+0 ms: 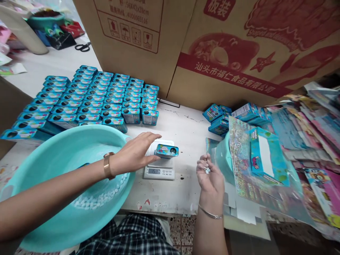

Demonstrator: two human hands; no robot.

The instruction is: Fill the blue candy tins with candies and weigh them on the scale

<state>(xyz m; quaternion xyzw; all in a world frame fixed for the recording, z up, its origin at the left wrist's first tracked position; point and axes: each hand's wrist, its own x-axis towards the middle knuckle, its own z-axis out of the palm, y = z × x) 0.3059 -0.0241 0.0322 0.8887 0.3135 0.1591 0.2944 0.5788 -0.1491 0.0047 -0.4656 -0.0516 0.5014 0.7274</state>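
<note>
A small blue candy tin (166, 151) with a round dark hole in its top stands on a white digital scale (159, 173). My left hand (135, 153) reaches over the basin's rim to the tin's left end. Its thumb and fingers are apart, with the thumb tip close to the tin; whether it touches is unclear. Palm up to the right of the scale, my right hand (210, 175) has its fingers curled around a few small white candies (207, 170). More white candies (98, 202) lie in the turquoise basin (79, 136) under my left forearm.
Rows of blue tins (87, 97) stand behind the basin. A large cardboard box (170, 46) closes off the back. More blue tins (221, 117) lie at right, near a turquoise bucket (224, 156) partly covered by shiny packaging (241, 159). Scissors (83, 47) lie at back left.
</note>
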